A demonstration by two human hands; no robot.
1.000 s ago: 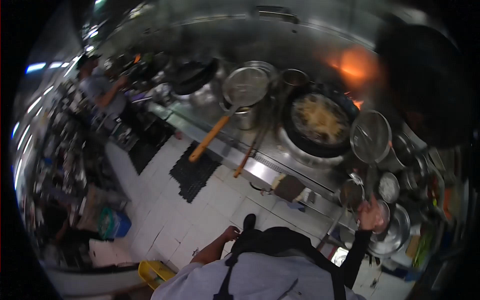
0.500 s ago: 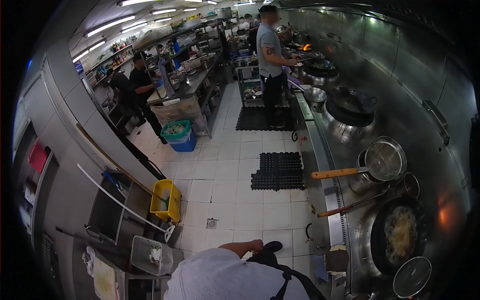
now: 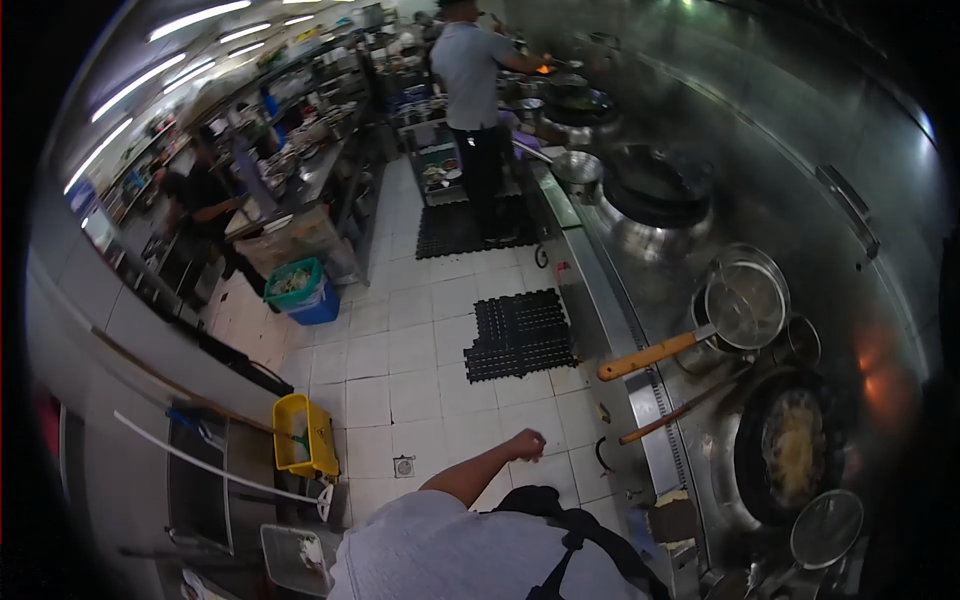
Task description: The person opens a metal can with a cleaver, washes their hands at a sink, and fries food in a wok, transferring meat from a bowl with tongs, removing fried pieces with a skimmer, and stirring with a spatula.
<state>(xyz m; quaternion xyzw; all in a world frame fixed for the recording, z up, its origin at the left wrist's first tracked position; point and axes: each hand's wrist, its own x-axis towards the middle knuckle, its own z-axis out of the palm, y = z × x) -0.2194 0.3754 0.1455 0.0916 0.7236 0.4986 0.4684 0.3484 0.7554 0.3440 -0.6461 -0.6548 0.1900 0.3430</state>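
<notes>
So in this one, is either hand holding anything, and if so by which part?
Nothing is held as far as shows. The left hand hangs loosely curled and empty over the floor tiles, beside the stove counter. The right hand is out of view.

I see my own light grey short-sleeved shirt [image 3: 430, 555], with black apron straps [image 3: 565, 560] crossing over the shoulder. My left forearm is bare down to the left hand [image 3: 525, 444], no glove.
</notes>
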